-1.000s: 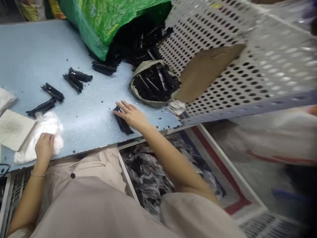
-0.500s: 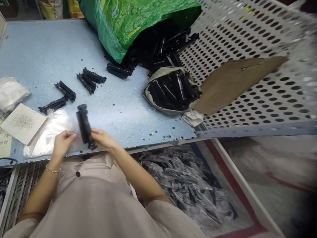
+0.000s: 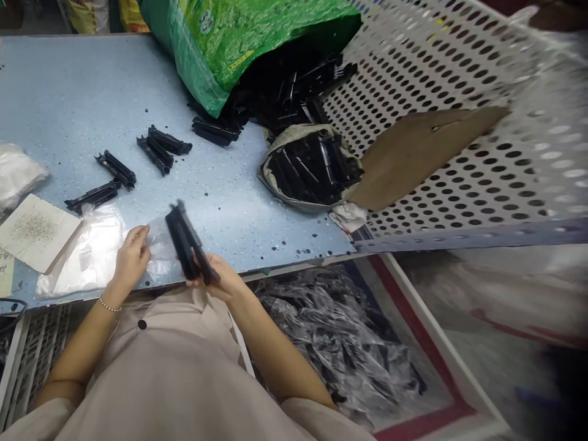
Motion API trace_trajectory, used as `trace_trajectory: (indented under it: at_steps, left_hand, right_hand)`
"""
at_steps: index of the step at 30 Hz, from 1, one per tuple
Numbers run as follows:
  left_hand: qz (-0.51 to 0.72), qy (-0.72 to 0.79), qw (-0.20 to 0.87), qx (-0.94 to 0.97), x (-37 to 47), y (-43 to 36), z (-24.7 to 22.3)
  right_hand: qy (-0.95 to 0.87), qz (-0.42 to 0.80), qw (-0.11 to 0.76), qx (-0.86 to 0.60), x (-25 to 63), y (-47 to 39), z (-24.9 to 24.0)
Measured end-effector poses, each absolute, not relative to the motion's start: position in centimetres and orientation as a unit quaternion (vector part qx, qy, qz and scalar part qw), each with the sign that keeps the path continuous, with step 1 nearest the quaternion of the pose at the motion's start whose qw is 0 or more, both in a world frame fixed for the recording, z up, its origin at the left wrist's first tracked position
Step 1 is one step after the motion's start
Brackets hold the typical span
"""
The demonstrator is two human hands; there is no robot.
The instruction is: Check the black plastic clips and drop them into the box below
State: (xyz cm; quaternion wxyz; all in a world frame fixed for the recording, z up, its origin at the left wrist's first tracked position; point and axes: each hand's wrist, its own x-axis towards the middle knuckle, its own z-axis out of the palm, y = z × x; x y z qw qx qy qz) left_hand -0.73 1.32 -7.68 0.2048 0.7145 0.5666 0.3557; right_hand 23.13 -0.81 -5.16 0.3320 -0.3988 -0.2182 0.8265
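My right hand [image 3: 218,278] is closed around the lower end of a long black plastic part [image 3: 188,242], which tilts up and to the left above the table's near edge. It looks like two narrow pieces side by side. Left of it, my left hand [image 3: 133,254] pinches a clear plastic bag [image 3: 160,248], spread between the two hands. Under and beside my left wrist lies a stack of clear bags [image 3: 94,251]. More black parts [image 3: 156,153] lie in small groups farther back on the blue table [image 3: 82,92].
A green sack [image 3: 257,37] spills black parts at the back. Beside it sits a cloth bag [image 3: 307,168] full of them. A perforated white panel [image 3: 436,153] rises at the right, with brown cardboard [image 3: 427,153] against it. Below, a bin [image 3: 432,318] holds bagged parts [image 3: 331,331].
My right hand has moved right with the black part, turning it so both pieces show. My left hand has shifted right and up, and the clear bag now shows open between the hands.
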Motion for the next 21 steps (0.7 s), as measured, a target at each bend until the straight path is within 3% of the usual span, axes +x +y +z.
trace_trajectory:
  at_steps: [2, 5, 12, 17, 21]
  left_hand:
    - [0.372, 0.552, 0.185, 0.723, 0.2, 1.8, -7.5]
    - [0.384, 0.497, 0.122, 0.768, 1.6, 1.6, -7.6]
    - [0.365, 0.289, 0.109, 0.878, 4.9, -1.9, -8.3]
    - [0.381, 0.353, 0.121, 0.846, 4.8, -0.7, -7.8]
    - [0.356, 0.276, 0.13, 0.883, 4.9, -1.3, -7.5]
  right_hand:
    - [-0.203, 0.854, 0.286, -0.384, 23.1, -2.0, -5.1]
    - [-0.2, 0.852, 0.285, -0.39, 22.9, -2.4, -6.2]
    - [-0.293, 0.681, 0.493, -0.455, 23.1, -0.2, -8.2]
    - [-0.371, 0.715, 0.425, -0.413, 23.5, 0.4, -7.6]
    - [-0.409, 0.648, 0.467, -0.441, 24.2, 0.7, -8.0]
